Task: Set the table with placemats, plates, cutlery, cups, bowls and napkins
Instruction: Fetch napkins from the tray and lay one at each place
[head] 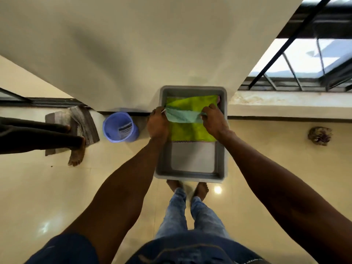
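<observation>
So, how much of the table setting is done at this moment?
Nothing looks laid yet: no table shows in the head view. In hand: the left hand and right hand pinch a teal cloth above a green cloth in the grey tub on the floor. Everything else remains.

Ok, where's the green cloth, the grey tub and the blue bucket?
pale green cloth (182,116): head view, middle of the strip stretched between the hands.
grey tub (225,149): head view, its right wall.
blue bucket (112,124): head view, its inner wall.
</observation>
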`<state>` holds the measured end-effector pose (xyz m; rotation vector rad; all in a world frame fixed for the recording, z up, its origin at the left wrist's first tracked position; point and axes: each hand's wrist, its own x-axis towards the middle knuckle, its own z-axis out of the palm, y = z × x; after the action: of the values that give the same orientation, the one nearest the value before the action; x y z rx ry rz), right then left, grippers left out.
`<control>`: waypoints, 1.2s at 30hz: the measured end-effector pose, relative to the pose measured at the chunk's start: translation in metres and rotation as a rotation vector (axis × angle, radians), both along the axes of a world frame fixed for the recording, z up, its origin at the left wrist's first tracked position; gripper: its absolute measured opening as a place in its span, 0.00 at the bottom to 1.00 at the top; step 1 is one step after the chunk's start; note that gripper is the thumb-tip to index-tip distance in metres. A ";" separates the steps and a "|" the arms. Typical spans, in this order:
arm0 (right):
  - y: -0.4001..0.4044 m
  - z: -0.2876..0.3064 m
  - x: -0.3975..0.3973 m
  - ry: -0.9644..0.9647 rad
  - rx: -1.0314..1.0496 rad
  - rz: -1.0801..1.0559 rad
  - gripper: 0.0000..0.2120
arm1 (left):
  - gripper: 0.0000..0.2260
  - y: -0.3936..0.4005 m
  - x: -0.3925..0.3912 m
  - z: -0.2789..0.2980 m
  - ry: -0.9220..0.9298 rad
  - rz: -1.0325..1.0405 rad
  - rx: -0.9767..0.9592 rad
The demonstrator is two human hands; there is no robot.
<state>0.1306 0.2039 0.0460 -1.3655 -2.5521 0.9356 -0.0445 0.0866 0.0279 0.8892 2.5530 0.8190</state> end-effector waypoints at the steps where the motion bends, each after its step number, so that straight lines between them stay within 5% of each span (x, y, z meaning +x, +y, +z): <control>1: 0.002 0.015 0.004 -0.021 0.021 0.003 0.08 | 0.12 -0.002 -0.003 0.016 0.000 0.005 0.023; 6: 0.006 0.085 0.029 0.024 0.081 -0.169 0.08 | 0.14 -0.017 -0.008 0.085 0.075 0.097 0.229; 11: 0.002 0.131 0.041 0.338 0.039 -0.402 0.07 | 0.18 -0.028 -0.005 0.137 0.088 0.122 0.346; 16: -0.015 0.153 0.045 0.519 -0.056 -0.606 0.05 | 0.08 -0.036 -0.016 0.143 -0.123 0.258 0.320; 21: -0.050 0.136 0.034 0.551 -0.242 -0.805 0.04 | 0.08 -0.045 0.002 0.125 -0.615 0.348 0.315; 27: -0.100 0.111 0.013 0.500 -0.342 -0.795 0.14 | 0.09 -0.062 0.046 0.104 -0.834 0.350 0.294; 32: -0.128 0.108 0.005 0.553 -0.403 -0.720 0.04 | 0.06 -0.057 0.077 0.105 -0.860 0.300 0.336; 36: -0.139 0.108 0.006 0.585 -0.359 -0.616 0.07 | 0.08 -0.052 0.087 0.110 -0.854 0.247 0.337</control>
<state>0.1370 0.0651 0.1537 -1.5237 -1.4637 1.4158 0.0423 0.0341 0.1383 0.1956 1.8011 1.3662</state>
